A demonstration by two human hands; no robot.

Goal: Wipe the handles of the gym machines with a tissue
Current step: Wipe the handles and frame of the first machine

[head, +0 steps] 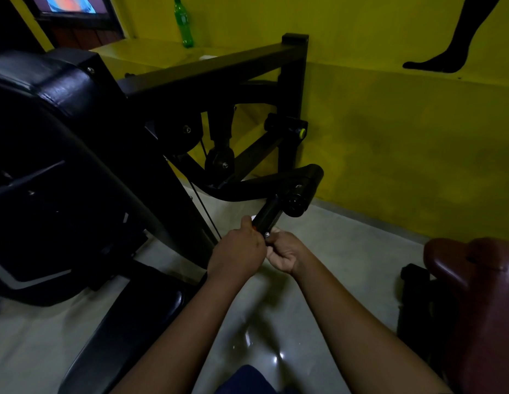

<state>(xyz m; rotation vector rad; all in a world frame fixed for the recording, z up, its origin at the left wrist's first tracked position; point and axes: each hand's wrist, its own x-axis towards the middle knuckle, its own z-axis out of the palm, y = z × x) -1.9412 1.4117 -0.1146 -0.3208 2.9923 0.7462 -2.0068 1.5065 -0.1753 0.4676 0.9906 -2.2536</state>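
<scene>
Where both hands meet: the near end of the short black cylindrical handle (pixel 268 213), which juts out of the black gym machine (pixel 213 69) towards the person.
Left hand: the left hand (pixel 236 250) is clenched round that end from the left, knuckles up. I take the full wrap as a way to press on the whole curve at once.
Tissue: the white tissue (pixel 253 218) shows only as slivers, one at the left fingertips and one by the right thumb. Most of it seems trapped between palm and handle.
Right hand: the right hand (pixel 282 253) touches the left, fingers curled in. It looks to be pinching the loose tissue edge so it cannot slip, though the dim light hides the contact.
Stage: probably mid-wipe. The handle beyond the hands is bare and looks undone.
Beyond the hands: a thick black foam roller (pixel 301 194) sits at the handle's root.
Right of the hands: a dark red padded seat (pixel 475 280), well apart.
Far beyond: a green plastic bottle (pixel 184 22) stands upright on a yellow ledge (pixel 151 52).
</scene>
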